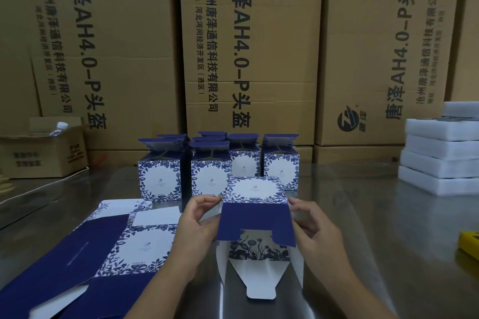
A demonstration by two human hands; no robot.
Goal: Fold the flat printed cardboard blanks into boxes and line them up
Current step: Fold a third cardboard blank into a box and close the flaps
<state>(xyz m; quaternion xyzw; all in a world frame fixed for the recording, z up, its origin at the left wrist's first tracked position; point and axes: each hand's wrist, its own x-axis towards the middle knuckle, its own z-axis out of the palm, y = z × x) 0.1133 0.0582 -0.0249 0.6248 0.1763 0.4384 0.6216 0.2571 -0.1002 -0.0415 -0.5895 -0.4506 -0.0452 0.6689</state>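
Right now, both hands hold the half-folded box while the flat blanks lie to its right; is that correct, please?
Not quite: the head view shows the flat blanks lying to the left of the half-folded box. The left hand and right hand do hold it.

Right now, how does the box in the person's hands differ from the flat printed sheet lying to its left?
The half-folded box is opened into a hollow shape, its end flaps loose towards the camera; the flat blank lies spread flat on the table. The left hand and right hand grip the half-folded box at its sides; neither of the hands holds the flat blank. Both carry the same dark blue and white leaf print round a white panel.
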